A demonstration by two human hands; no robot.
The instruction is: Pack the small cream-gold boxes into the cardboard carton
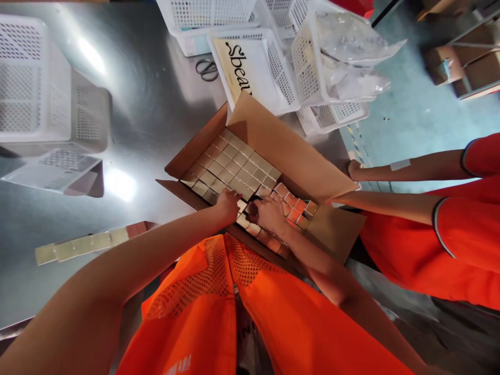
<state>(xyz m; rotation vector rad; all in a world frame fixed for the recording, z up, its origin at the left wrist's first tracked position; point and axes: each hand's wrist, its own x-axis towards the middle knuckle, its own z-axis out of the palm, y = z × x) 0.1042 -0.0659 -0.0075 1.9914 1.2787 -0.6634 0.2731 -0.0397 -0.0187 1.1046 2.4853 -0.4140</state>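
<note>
An open cardboard box [297,156] lies on a steel table, packed with several rows of small gold and pinkish square boxes [234,164]. My left hand [228,204] reaches into the near edge of the box, fingers curled down among the small boxes. My right hand [269,212] sits beside it, fingers bent and pressed onto the small boxes. What either hand actually grips is hidden. A strip of small gold boxes [84,244] lies on the table to the left.
White perforated baskets [39,78] stand at the left and at the back [250,62], one holding plastic bags [351,52]. Scissors [207,69] lie at the back. A co-worker in red stands at the right, a hand [354,167] on the box flap.
</note>
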